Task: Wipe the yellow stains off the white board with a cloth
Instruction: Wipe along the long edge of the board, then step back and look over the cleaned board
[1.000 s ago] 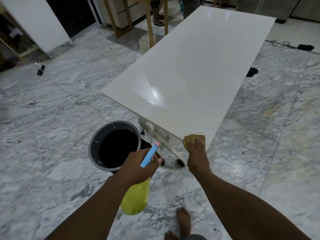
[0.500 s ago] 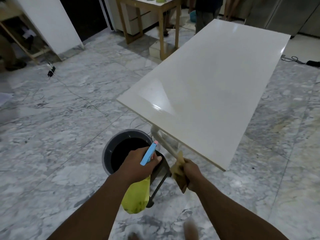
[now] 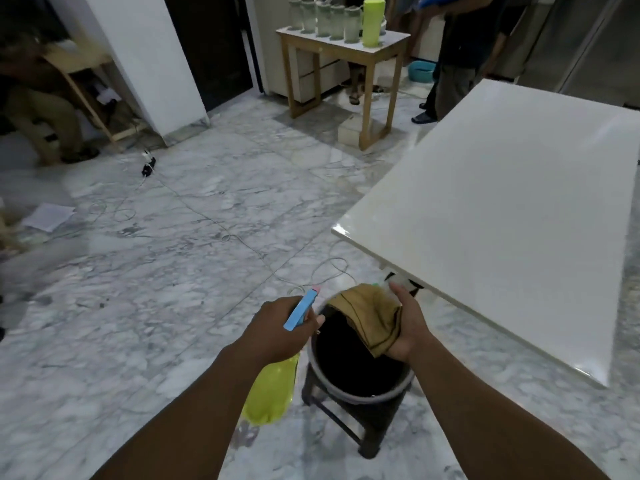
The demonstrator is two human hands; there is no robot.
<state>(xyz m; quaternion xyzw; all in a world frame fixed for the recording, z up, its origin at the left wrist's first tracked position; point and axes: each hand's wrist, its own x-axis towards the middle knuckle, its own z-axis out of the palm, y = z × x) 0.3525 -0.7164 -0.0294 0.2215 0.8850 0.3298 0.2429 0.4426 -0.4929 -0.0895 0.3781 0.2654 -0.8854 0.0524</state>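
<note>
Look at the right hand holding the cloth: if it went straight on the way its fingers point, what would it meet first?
Probably the underside or near edge of the white board, which lies just beyond the right hand and its cloth; depth is unclear.

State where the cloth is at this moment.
In the head view the cloth sits low and centre-right, held in the right hand over the bucket, just below the board's near corner.
</note>
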